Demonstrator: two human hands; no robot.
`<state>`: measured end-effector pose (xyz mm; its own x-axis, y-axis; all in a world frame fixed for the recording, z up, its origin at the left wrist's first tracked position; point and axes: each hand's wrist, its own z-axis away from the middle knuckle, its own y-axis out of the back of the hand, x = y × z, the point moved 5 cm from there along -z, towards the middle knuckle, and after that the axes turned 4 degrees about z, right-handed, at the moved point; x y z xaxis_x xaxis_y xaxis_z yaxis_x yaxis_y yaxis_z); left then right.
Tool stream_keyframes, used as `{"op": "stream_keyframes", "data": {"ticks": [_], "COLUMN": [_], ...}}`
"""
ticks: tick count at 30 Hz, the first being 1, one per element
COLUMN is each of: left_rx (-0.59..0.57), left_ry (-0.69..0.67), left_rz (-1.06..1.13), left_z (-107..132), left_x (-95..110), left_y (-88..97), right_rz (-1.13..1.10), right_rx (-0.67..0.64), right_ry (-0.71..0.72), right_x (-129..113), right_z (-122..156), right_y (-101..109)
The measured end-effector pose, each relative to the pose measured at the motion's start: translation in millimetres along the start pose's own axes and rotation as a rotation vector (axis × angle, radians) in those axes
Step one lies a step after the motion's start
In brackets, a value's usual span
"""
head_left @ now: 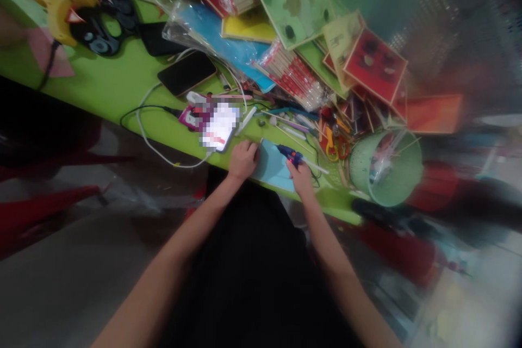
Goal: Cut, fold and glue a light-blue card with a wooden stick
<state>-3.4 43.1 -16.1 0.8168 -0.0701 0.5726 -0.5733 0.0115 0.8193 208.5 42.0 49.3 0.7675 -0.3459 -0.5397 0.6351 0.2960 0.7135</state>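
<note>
My right hand (302,178) is wrapped round a small dark-blue glue gun (289,154), its nozzle pointing left over a light-blue sheet (272,167). A whitish glue stick (316,166) pokes out of the gun's back end. At the sheet's left edge rests my left hand (243,160), fingers curled and closed. A short pale tip shows by those fingers, but what they grip, if anything, is hidden. The sheet lies flat on the green table (118,87), near its front edge.
A lit phone (220,126) with a white cable lies left of my hands, near a dark phone (186,73). Yellow-handled scissors (331,144) and a green basket (385,168) are at right. Coloured panels (377,65) and wrapped sticks (291,73) pile up behind. A yellow glue gun (65,8) lies far left.
</note>
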Motion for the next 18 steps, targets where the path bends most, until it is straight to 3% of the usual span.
{"op": "stream_keyframes", "data": {"ticks": [18], "left_rx": [0.003], "left_ry": [0.011], "left_rz": [0.019], "left_z": [0.3], "left_x": [-0.6], "left_y": [-0.3], "right_rz": [0.008], "right_rx": [-0.011], "right_ry": [0.006], "right_x": [0.8], "right_z": [1.8], "right_y": [-1.1]}}
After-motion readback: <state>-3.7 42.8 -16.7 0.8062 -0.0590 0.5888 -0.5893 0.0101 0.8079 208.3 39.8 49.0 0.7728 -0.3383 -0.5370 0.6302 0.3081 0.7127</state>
